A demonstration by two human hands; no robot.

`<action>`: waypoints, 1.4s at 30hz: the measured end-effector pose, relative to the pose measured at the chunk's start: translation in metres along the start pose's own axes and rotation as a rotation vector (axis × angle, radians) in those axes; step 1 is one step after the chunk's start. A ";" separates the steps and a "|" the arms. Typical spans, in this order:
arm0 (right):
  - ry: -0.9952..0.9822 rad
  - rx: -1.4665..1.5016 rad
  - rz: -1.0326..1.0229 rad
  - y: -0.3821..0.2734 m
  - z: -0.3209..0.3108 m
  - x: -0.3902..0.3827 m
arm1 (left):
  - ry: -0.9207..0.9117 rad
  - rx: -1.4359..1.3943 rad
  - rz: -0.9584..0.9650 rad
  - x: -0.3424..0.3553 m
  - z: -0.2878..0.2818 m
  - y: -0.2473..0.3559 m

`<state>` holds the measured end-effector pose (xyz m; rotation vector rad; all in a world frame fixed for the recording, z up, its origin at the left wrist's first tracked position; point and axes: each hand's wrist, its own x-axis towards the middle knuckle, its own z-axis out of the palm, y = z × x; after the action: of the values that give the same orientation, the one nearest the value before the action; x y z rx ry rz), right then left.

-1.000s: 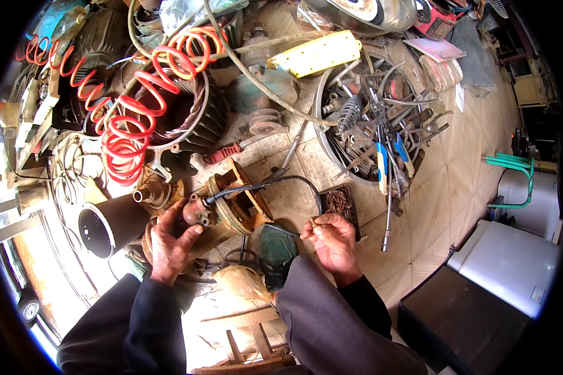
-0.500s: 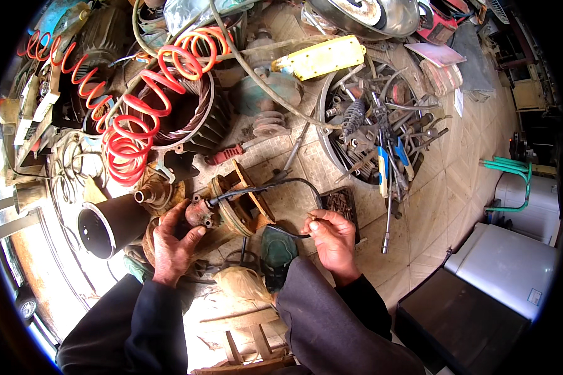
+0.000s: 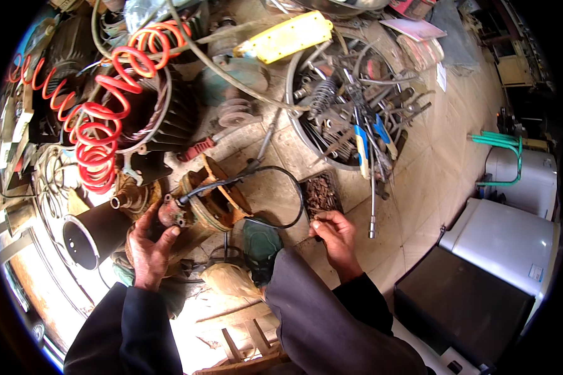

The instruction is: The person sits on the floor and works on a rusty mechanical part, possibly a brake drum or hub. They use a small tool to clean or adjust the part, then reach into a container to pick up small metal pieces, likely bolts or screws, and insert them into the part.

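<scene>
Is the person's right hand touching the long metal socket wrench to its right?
Apart. The head view shows a strip of tiled floor between the right hand and the socket wrench.

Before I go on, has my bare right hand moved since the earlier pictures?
Yes: against the long silver metal rod, your bare right hand has shifted rightward, closer to it, and slightly toward you.

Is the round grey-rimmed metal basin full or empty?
Full: assorted metal tools heap inside the basin, some overhanging its rim.

dark sleeves (image 3: 147, 331), charcoal trousers (image 3: 319, 306) and, seemingly, a green shoe (image 3: 261, 242) are worn.
</scene>
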<state>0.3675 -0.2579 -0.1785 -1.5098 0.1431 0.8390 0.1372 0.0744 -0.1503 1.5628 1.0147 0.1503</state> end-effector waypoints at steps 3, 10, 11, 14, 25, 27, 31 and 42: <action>0.161 -0.195 -0.005 0.013 -0.044 -0.009 | -0.006 -0.067 -0.015 0.001 0.002 0.003; 0.476 -0.381 -0.265 0.044 -0.087 -0.006 | 0.000 -0.143 0.014 0.001 0.007 0.009; 0.473 -0.487 -0.192 0.047 -0.091 -0.006 | 0.000 -0.152 0.016 0.001 0.007 0.010; 0.434 -0.730 -0.041 0.052 -0.098 -0.006 | -0.020 -0.144 -0.002 0.002 0.008 0.013; 0.256 -1.037 -0.274 0.068 -0.117 0.019 | -0.002 -0.083 0.019 0.000 0.007 0.016; 0.286 -1.041 -0.289 0.072 -0.112 0.011 | -0.033 -0.070 -0.021 0.002 0.006 0.014; 0.282 -0.938 -0.176 0.074 -0.101 -0.002 | -0.007 -0.122 -0.064 -0.001 0.007 0.019; 0.608 -0.913 -0.229 0.068 -0.066 -0.001 | 0.004 -0.145 0.019 0.000 0.008 0.008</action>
<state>0.3555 -0.3282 -0.2400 -2.5591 0.0226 0.2089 0.1460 0.0696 -0.1458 1.4413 0.9708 0.2348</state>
